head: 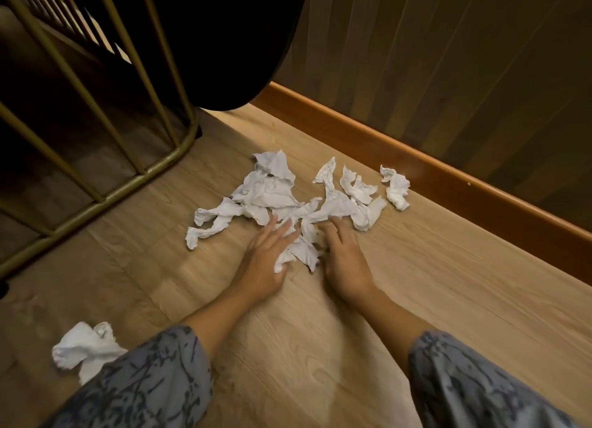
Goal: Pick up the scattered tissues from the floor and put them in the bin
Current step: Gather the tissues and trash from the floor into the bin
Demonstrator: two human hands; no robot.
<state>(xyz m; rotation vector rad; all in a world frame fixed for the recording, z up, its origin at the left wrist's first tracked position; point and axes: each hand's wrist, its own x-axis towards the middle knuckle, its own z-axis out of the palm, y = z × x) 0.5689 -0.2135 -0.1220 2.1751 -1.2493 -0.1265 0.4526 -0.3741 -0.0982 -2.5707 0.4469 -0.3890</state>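
Tissues [282, 200]: a crumpled white heap is spread on the floor near the wall, with one piece [396, 187] lying apart beside the skirting and another [85, 347] seen well apart by the left sleeve.
Floor [448, 283]: light wood-grain planks are laid throughout.
Wall [464, 59]: vertical brown panelling is seen, edged below by an orange-brown skirting board [416, 158].
Dark object [217, 43]: a large black rounded form is seen at the top; whether it is the bin cannot be told.
Brass frame [105, 197]: slanted gold bars are joined to a curved base rail.
Left hand [266, 261]: a tissue is held under the palm, fingers stretched forward.
Right hand [341, 257]: fingers are curled into the heap, tissue gathered.
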